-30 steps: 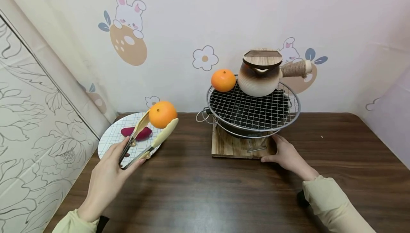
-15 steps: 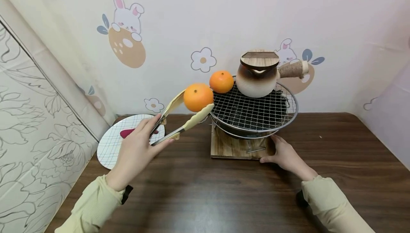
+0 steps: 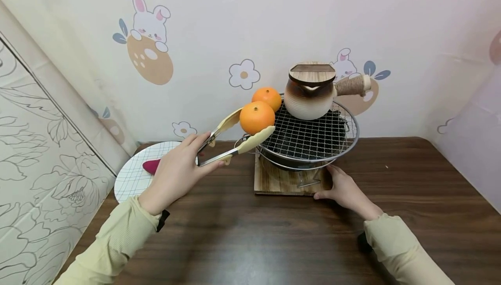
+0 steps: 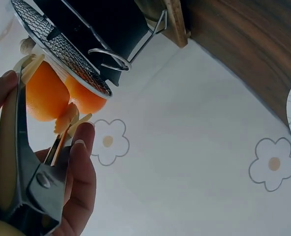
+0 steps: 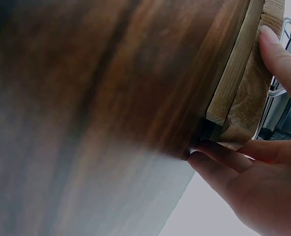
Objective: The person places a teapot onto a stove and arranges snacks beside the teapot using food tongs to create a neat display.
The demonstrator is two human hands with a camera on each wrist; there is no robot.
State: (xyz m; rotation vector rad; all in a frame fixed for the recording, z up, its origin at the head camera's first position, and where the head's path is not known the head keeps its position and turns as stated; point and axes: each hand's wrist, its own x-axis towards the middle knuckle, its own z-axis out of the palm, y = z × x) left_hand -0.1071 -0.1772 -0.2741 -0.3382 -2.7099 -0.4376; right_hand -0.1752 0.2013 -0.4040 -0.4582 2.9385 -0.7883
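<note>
My left hand grips a pair of metal tongs with cream-coloured tips. Between those tips sits a mandarin orange, at the left rim of a round wire grill. Just behind it, a second mandarin rests on the mesh; the held one partly covers it. In the left wrist view the tongs reach up to the held fruit. My right hand holds the right corner of the wooden board under the grill, thumb on its front edge.
A pot with a wooden lid and a rope-wrapped handle stands on the grill's back. To the left, a white checked plate bears a purple sweet potato-like item, partly behind my left hand. A patterned wall rises behind the table.
My left hand has carried the tongs and mandarin rightward from over the plate to the grill's left rim, slowing lately. The right hand has stayed on the board; the view has shifted slightly.
</note>
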